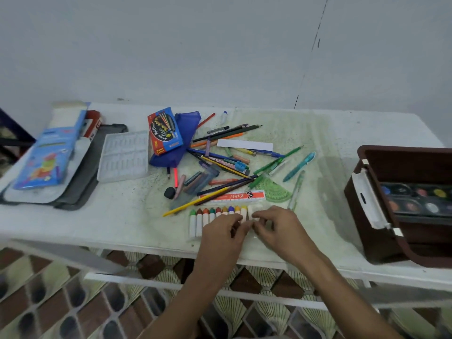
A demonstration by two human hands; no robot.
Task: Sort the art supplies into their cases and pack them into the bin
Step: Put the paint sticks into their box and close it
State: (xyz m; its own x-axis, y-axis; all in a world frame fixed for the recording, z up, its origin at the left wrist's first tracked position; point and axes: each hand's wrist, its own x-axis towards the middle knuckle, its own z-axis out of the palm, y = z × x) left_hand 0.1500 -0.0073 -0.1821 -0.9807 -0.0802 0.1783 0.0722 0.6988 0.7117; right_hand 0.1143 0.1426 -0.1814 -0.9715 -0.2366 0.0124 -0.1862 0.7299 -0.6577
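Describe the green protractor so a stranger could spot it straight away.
Start at the white table and find the heap of loose pencils and pens in its middle. At the heap's near right edge lies the translucent green half-circle protractor, the only flat, curved piece among straight sticks.

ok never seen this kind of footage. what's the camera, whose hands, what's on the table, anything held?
There is no robot here. One wide-angle camera worn on a person's head looks down at their bare hands. The left hand and right hand meet over a clear crayon case at the white table's near edge, fingers pinching it. Behind lies a loose pile of pencils and pens, a green protractor, a watercolour box and an empty clear tray. On the right, the brown bin already holds a paint palette.
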